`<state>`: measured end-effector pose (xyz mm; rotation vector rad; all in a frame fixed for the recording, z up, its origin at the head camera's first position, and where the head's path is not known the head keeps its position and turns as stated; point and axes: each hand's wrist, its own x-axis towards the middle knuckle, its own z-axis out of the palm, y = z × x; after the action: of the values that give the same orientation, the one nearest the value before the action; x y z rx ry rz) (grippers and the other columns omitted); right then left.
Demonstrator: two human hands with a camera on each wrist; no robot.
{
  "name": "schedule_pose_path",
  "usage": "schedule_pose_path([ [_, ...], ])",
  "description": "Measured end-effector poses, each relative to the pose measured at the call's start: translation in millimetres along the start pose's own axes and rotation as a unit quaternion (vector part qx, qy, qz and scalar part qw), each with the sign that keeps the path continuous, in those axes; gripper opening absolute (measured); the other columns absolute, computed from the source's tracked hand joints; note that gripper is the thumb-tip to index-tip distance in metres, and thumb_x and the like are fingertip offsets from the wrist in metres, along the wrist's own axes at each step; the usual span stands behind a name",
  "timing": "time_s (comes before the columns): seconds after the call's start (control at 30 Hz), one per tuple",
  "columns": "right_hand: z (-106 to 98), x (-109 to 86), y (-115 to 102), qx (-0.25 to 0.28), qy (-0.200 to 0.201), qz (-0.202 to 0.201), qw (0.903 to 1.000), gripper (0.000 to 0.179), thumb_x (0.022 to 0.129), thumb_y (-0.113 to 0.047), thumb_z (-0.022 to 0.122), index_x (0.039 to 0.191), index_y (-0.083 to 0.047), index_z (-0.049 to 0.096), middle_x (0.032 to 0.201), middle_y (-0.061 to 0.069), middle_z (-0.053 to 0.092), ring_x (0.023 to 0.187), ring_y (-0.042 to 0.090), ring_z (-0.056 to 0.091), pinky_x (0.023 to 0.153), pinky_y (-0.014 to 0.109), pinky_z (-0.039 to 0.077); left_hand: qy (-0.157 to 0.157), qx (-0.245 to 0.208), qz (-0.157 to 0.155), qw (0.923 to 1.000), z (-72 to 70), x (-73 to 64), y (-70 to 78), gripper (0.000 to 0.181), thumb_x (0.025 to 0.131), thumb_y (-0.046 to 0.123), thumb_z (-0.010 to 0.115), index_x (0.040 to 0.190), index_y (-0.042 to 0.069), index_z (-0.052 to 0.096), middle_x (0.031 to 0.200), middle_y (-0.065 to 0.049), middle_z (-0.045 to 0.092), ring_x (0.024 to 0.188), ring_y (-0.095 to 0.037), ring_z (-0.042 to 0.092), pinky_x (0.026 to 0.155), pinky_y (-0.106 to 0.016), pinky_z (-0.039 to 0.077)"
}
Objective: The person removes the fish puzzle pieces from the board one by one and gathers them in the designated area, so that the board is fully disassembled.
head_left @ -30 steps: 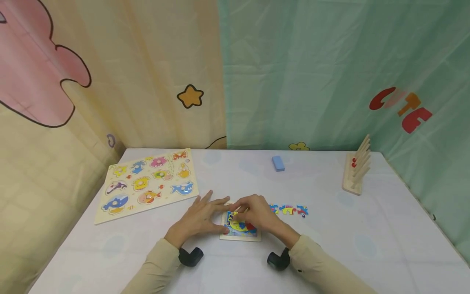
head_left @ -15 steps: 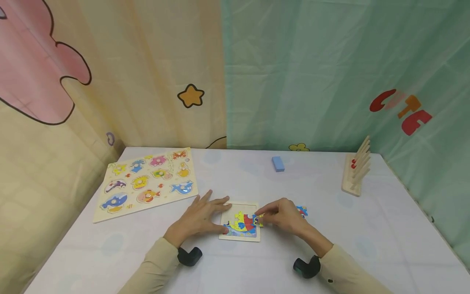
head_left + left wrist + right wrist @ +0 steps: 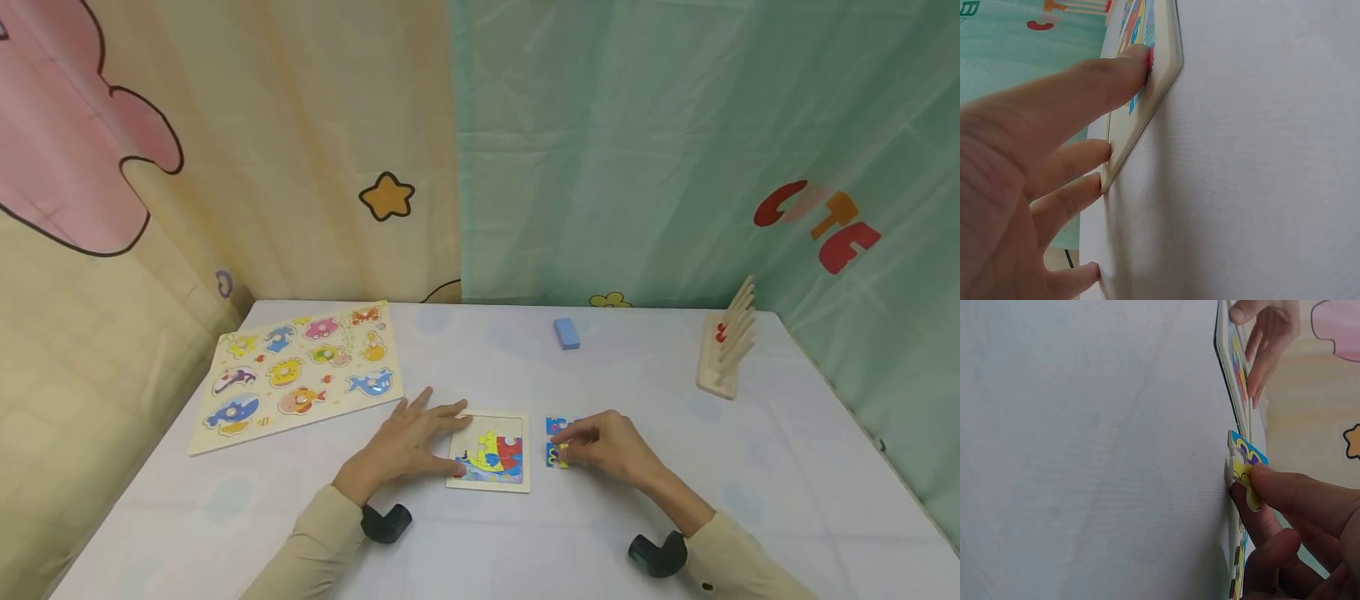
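My left hand rests at the left side of a small wooden jigsaw board, fingers spread. Its thumb lies on the lower left corner, and two fingertips touch the left edge in the left wrist view. Coloured pieces fill the lower part of the board, while its upper part shows bare wood. To the right of the board, my right hand pinches a blue and yellow jigsaw piece between thumb and fingers, tilted up close over the table in the right wrist view.
Just behind the held piece lie loose jigsaw pieces, partly hidden by the right hand. A large sea-animal peg puzzle lies at the back left. A blue block is at the back, and a wooden peg stand at the right.
My right hand has moved from over the board to its right, carrying the piece off it and uncovering the picture. The left hand has stayed in place.
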<state>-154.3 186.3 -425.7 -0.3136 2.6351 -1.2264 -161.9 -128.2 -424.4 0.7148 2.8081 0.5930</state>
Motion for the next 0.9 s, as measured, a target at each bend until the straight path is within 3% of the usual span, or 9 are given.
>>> schedule_pose_path([
  [0.4, 7.0, -0.3, -8.3, -0.045, 0.051, 0.015, 0.9976, 0.012, 0.075, -0.007, 0.081, 0.080, -0.016, 0.075, 0.070, -0.006, 0.060, 0.067, 0.013, 0.052, 0.054, 0.025, 0.044, 0.000, 0.002, 0.002, 1.0000, 1.1, -0.4, -0.9, 0.072, 0.074, 0.045, 0.084, 0.137, 0.020, 0.060, 0.151, 0.003, 0.045, 0.147, -0.043, 0.016, 0.113, -0.068, 0.011],
  [0.7, 10.4, 1.1, -10.0, -0.052, 0.056, 0.020, 0.9969, 0.011, 0.075, -0.005, 0.081, 0.077, -0.014, 0.074, 0.066, -0.006, 0.060, 0.065, 0.012, 0.052, 0.055, 0.024, 0.045, 0.000, -0.005, 0.000, 1.0000, 1.5, -0.5, -1.2, 0.071, 0.074, 0.045, 0.084, 0.137, 0.020, 0.061, 0.151, 0.004, 0.045, 0.147, -0.043, 0.015, 0.113, -0.068, 0.010],
  [0.9, 9.1, 1.9, -9.0, -0.053, 0.045, -0.001, 0.9976, 0.013, 0.076, -0.002, 0.080, 0.075, -0.015, 0.077, 0.073, -0.008, 0.067, 0.071, 0.011, 0.055, 0.057, 0.022, 0.047, 0.002, -0.006, 0.002, 1.0000, 0.7, -0.8, -1.2, 0.071, 0.074, 0.045, 0.084, 0.136, 0.020, 0.061, 0.151, 0.004, 0.045, 0.147, -0.043, 0.015, 0.113, -0.068, 0.010],
])
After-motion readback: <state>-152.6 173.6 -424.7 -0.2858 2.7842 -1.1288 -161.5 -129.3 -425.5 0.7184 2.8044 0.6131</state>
